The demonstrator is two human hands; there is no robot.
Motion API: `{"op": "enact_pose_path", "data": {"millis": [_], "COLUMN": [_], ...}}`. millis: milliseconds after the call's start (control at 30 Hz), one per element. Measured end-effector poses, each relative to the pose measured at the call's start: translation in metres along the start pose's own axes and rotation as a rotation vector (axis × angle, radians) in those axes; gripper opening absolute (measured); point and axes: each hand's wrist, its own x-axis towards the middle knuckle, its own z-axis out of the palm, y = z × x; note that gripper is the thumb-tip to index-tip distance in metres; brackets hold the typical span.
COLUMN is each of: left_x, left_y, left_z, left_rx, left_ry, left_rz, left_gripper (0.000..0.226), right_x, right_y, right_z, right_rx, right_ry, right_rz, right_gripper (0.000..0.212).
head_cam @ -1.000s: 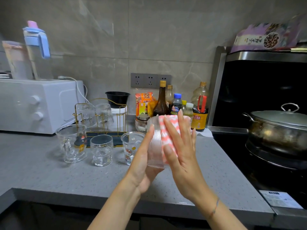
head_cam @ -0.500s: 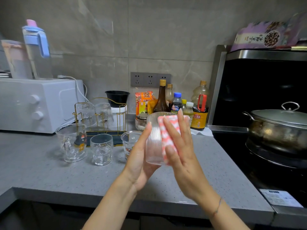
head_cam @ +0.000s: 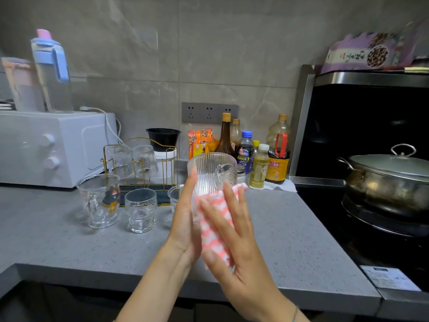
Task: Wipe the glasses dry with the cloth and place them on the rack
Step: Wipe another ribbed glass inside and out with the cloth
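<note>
Ribbed glass [head_cam: 212, 175], clear and upright with its mouth up, held in the air above the front middle of the grey counter [head_cam: 92, 247]. The left hand [head_cam: 185, 219] holds the glass by its left side, one digit lying straight up the wall; the other fingers are hidden behind it. The right hand [head_cam: 236, 247], fingers straight and spread, presses a folded pink-and-white cloth [head_cam: 214, 228] flat against the lower right side of the glass.

A gold wire rack [head_cam: 139, 180] stands towards the back edge of the counter, just right of a white oven [head_cam: 53, 147]; two upturned glasses [head_cam: 145, 160] sit on its pegs. In front of the rack stand a handled glass mug [head_cam: 99, 201], a short glass [head_cam: 140, 213], and a third glass [head_cam: 173, 196] partly hidden by the left hand. Sauce bottles [head_cam: 277, 163] line the back right corner.
</note>
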Motion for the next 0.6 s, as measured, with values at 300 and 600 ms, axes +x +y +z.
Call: {"op": "enact_pose_path", "data": {"millis": [300,600], "left_x": [0.001,0.000], "left_y": [-0.007,-0.013], "left_z": [0.004,0.002], "left_rx": [0.105,0.169], "left_ry": [0.034,0.013], "left_rz": [0.060,0.094], "left_gripper": [0.052,0.050], "right_x": [0.023,0.036], "right_y": [0.009,0.015], "right_z": [-0.018,-0.025], "right_rx": [-0.051,-0.064], "right_ry": [0.063,0.080], "right_rz": [0.043,0.089], "right_gripper": [0.055,0.063]}}
